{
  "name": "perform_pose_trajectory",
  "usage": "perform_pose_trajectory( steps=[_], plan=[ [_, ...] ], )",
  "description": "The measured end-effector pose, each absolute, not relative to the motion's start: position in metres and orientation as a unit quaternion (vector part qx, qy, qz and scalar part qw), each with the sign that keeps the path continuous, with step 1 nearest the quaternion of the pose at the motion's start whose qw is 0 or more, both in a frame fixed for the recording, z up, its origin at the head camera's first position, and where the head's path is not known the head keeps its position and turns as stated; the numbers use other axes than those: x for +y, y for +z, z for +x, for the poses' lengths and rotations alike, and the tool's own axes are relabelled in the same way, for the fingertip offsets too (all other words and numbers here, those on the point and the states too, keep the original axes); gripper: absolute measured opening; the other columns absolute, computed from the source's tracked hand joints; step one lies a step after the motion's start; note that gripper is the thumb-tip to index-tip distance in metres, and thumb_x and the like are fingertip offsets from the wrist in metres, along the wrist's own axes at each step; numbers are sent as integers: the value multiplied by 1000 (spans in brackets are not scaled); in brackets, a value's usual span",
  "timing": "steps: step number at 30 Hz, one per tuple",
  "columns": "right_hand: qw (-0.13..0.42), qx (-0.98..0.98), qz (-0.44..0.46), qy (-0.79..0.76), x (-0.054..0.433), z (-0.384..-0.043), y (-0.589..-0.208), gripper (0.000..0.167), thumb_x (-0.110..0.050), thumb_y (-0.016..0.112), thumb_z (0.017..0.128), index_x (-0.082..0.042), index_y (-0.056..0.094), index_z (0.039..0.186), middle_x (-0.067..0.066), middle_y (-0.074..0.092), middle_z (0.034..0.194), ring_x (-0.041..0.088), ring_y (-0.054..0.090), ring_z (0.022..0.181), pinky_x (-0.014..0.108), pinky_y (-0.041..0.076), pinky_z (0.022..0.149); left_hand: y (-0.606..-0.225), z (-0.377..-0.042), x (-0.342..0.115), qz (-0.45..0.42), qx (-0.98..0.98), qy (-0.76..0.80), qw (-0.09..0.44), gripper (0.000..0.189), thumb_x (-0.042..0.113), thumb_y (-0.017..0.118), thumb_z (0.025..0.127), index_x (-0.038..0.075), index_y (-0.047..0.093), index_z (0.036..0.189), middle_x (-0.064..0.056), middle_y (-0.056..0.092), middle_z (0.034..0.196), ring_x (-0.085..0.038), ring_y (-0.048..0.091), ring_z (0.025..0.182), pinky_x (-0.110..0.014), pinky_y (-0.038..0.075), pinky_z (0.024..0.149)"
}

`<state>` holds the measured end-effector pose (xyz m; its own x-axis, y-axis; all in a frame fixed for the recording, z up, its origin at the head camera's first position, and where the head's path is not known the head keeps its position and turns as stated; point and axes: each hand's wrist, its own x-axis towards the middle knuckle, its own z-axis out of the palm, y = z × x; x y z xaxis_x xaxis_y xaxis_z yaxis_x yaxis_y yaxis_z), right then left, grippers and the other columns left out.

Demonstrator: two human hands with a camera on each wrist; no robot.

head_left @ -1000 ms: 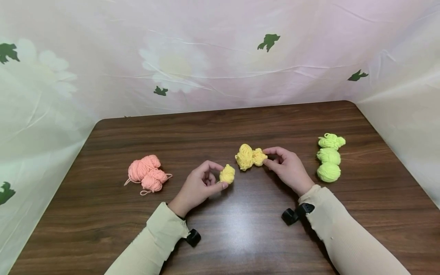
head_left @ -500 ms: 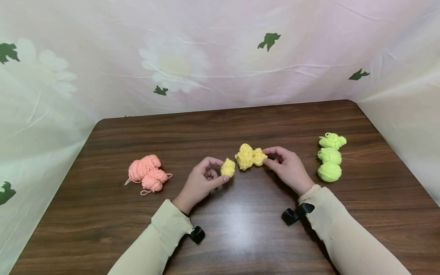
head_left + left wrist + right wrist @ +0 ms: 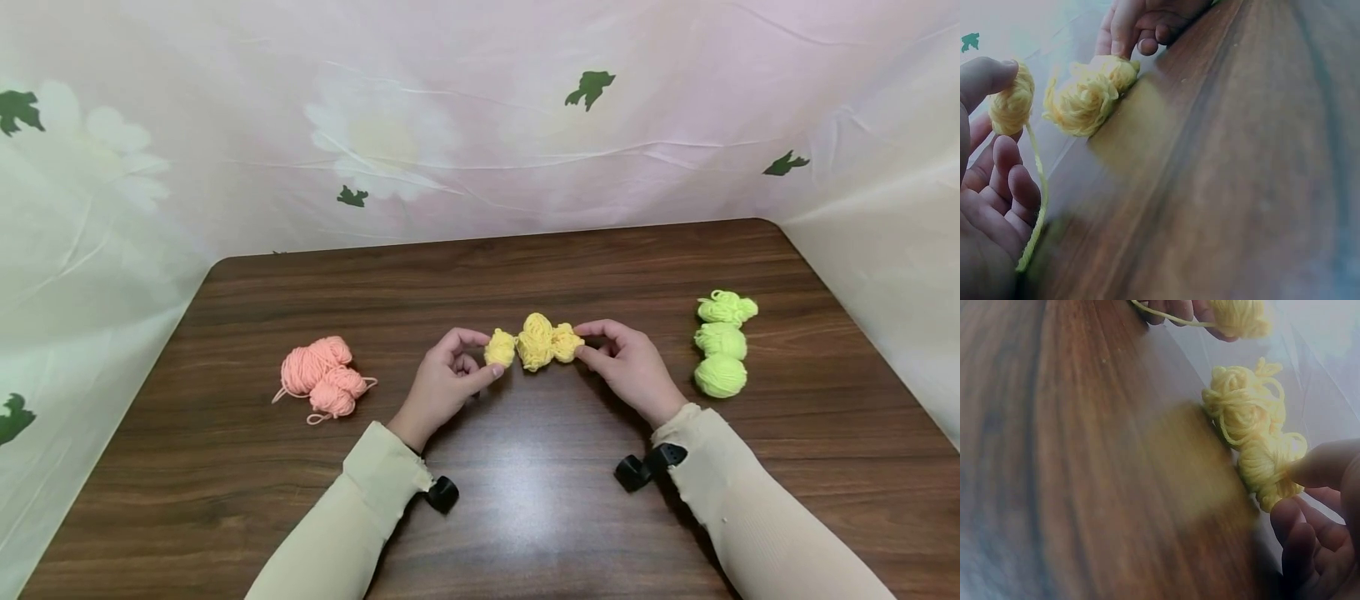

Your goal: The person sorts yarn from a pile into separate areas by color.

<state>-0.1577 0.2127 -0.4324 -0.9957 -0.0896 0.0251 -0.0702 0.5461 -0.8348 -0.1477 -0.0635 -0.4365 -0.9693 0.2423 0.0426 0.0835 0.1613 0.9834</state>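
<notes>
Between thumb and fingers, my left hand (image 3: pixel 442 379) pinches a small yellow yarn ball (image 3: pixel 499 350). A loose yellow strand (image 3: pixel 1040 194) trails down from this ball past the fingers in the left wrist view. My right hand (image 3: pixel 630 371) pinches another small yellow yarn ball (image 3: pixel 566 343) at its right side. Between these two lies a larger, loopy yellow yarn bundle (image 3: pixel 535 346), against the right hand's ball. In the right wrist view that bundle (image 3: pixel 1244 406) sits on the table, and the left hand's ball (image 3: pixel 1241 315) appears at the top.
A cluster of pink yarn balls (image 3: pixel 318 375) lies on the left of the brown wooden table (image 3: pixel 480 508). Toward the right, 3 lime-green yarn balls (image 3: pixel 720 342) form a column. A floral cloth (image 3: pixel 480 125) hangs behind the table.
My left hand has carried its yellow ball forward and slightly right, up close to the larger yellow bundle. The right hand keeps its place on its ball.
</notes>
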Motion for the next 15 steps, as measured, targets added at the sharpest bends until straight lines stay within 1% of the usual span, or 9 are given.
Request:
perform_pose_trajectory(
  steps=[3, 7, 11, 15],
  plan=[
    [12, 878, -45, -476, 212, -158, -432, 27, -23, 72, 95, -11, 70, 119, 6, 63, 75, 12, 53, 62, 25, 45, 56, -438, -151, -62, 107, 766, 632, 46, 36, 13, 81, 86, 12, 63, 116, -5, 55, 72, -14, 49, 60, -22, 41, 49],
    [15, 879, -43, -475, 212, -158, -432, 26, -24, 72, 95, -12, 70, 119, 5, 63, 76, 13, 54, 63, 26, 45, 56, -440, -156, -60, 112, 775, 622, 17, 35, 14, 82, 84, 12, 64, 114, -5, 56, 78, -15, 52, 69, -22, 43, 57],
    [13, 879, -43, -475, 212, -158, -433, 26, -24, 71, 95, -12, 70, 118, 5, 63, 76, 13, 54, 63, 26, 45, 55, -441, -161, -58, 112, 783, 612, 1, 34, 14, 82, 84, 12, 64, 113, -8, 59, 85, -17, 53, 73, -23, 46, 62],
    [10, 879, -42, -474, 212, -159, -433, 26, -24, 71, 95, -11, 70, 118, 4, 62, 74, 13, 53, 62, 26, 45, 55, -441, -165, -57, 111, 795, 596, -5, 34, 17, 82, 85, 14, 64, 113, -8, 60, 88, -18, 55, 75, -25, 47, 65]
  ],
)
